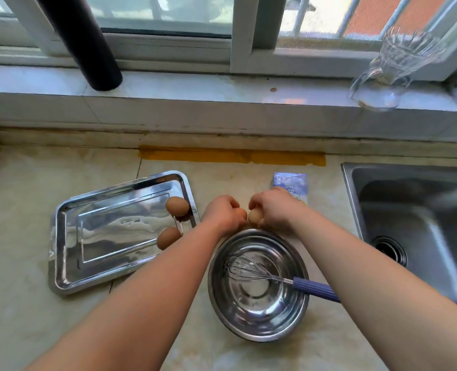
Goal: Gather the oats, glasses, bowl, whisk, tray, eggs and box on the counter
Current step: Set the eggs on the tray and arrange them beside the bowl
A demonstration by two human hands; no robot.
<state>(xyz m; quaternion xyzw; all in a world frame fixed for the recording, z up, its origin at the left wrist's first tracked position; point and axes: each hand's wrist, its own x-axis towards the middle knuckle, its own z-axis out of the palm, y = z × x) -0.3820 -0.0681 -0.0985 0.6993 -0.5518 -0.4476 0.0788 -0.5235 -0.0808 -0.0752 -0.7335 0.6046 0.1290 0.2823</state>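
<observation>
A steel bowl (259, 325) stands on the counter with a blue-handled whisk (313, 287) lying in it. Just beyond the bowl's far rim, my left hand (223, 214) and my right hand (271, 210) meet around one brown egg (254, 216); the right hand's fingers grip it and the left hand's curled fingers touch it. A shiny steel tray (66, 263) lies to the left with two brown eggs, one (177, 206) at its far right corner and one (168, 237) lower down. A blue and white box (291, 183) stands behind my right hand, partly hidden.
A steel sink (414, 226) fills the right side. Clear glasses (393, 68) lie tipped on the window sill at the upper right. A black pipe (88, 49) leans on the sill at the upper left. Yellow tape (230, 156) runs along the counter's back edge.
</observation>
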